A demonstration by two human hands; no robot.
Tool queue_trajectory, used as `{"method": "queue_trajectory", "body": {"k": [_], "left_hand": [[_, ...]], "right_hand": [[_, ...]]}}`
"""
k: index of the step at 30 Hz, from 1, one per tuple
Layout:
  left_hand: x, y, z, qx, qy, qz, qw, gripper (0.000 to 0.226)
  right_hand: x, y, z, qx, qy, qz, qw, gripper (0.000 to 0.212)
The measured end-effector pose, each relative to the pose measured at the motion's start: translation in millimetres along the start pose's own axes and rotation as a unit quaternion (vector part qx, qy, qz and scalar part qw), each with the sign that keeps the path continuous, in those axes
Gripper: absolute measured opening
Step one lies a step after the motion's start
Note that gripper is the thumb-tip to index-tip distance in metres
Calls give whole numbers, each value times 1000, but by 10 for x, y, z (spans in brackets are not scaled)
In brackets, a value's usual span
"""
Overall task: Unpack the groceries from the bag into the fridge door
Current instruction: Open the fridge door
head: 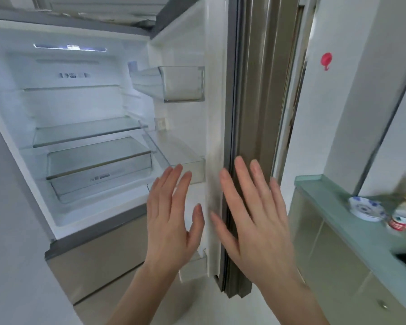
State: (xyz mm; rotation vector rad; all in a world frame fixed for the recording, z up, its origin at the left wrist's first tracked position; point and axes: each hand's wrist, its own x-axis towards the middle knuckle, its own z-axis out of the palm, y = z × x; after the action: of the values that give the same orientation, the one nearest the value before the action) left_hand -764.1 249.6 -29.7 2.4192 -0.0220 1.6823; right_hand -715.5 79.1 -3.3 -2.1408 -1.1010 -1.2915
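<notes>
i see my two hands, left hand (pixel 171 221) and right hand (pixel 256 219), released with fingers straight, holding nothing, before the open fridge door (pixel 216 95). it carries three clear bins, topmost upper bin (pixel 181 84); no grocery bag shows.

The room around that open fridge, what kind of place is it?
Most likely a home kitchen: an open fridge with bare glass shelves and clear door bins, beside a glass-topped counter holding a small patterned bowl and jars.
</notes>
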Motion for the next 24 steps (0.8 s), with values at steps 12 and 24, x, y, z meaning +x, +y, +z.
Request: {"method": "queue_trajectory", "body": {"k": [12, 24], "left_hand": [[404, 236, 718, 7, -84, 4, 996, 62], [841, 431, 1424, 61, -134, 71, 987, 58]], "right_hand": [[-116, 1113, 375, -57, -143, 121, 981, 80], [235, 1670, 620, -9, -136, 51, 989, 71]]}}
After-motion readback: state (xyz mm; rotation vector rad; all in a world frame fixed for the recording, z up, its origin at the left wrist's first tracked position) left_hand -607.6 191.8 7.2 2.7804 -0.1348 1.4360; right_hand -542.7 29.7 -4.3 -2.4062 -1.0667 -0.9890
